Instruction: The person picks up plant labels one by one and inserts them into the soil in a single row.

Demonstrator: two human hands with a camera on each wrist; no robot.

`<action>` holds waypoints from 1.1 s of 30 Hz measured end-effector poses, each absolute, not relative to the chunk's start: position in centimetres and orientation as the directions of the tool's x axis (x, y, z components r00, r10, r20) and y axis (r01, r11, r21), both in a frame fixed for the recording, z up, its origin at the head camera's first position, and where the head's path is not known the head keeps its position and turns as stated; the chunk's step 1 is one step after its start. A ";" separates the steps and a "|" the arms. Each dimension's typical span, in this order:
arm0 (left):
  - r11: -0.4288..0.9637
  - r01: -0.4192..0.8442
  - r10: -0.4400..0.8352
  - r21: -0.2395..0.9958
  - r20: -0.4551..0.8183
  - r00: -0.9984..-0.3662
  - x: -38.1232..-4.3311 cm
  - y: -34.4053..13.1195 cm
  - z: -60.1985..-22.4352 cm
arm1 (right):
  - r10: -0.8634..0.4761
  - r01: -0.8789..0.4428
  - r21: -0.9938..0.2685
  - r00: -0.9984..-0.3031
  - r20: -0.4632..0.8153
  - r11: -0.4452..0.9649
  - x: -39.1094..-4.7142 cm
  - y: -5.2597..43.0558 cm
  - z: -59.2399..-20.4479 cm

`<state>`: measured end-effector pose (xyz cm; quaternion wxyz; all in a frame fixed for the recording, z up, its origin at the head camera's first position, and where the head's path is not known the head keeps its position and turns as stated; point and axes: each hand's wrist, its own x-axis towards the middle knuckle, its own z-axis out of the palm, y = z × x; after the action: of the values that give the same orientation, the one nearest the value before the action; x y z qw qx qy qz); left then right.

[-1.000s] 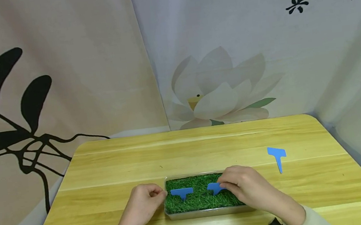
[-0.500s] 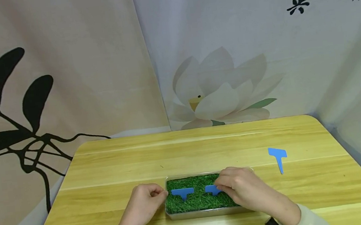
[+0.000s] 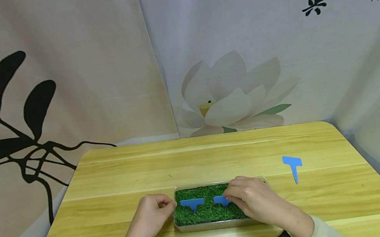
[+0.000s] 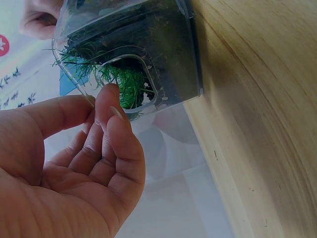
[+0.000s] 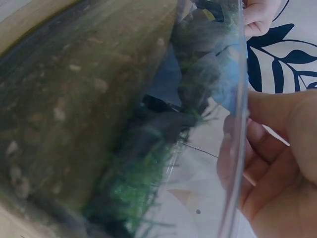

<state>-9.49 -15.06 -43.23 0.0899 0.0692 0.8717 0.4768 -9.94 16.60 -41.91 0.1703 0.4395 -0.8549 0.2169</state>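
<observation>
A clear plastic box [image 3: 219,225] filled with green artificial-looking grass [image 3: 203,192] sits near the table's front. My left hand [image 3: 153,213] pinches the rim of its left end between thumb and fingers; the left wrist view shows an oval hole in that end wall. One blue T-shaped plant label [image 3: 192,202] stands upright in the grass on the left. Further right, my right hand [image 3: 255,198] pinches another blue plant label [image 3: 219,200] by its right end, and its stem is down at the grass. Through the box wall, the right wrist view shows this label [image 5: 227,89] blurred.
A third blue T-shaped label [image 3: 293,166] lies flat on the wooden table [image 3: 139,167], to the right and behind the box. Behind the table hangs a printed cloth [image 3: 101,85]. In the left wrist view brown filling shows through the box wall [image 4: 173,54].
My right hand has moved a little left with its label, which now stands level with the first one and more upright. My left hand has stayed at the box's left end.
</observation>
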 end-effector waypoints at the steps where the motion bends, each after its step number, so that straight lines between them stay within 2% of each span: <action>1: 0.535 0.034 0.205 0.844 -0.091 -0.974 -9.5 -15.1 -43.2 | -0.676 -0.824 -0.220 -0.556 0.483 0.521 -9.9 16.6 -41.9; 18: 0.533 0.030 0.196 0.845 -0.089 -0.977 -9.4 -15.0 -43.2 | -0.637 -0.783 -0.257 -0.614 0.466 0.566 -9.7 16.7 -42.0; 33: 0.537 0.028 0.197 0.843 -0.093 -0.976 -9.4 -15.0 -43.3 | -0.575 -0.736 -0.350 -0.674 0.464 0.579 -9.7 17.6 -41.2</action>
<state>-9.42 -14.95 -43.26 0.0884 0.0644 0.8721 0.4770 -9.74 17.63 -41.19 0.1518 0.3744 -0.8756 0.2649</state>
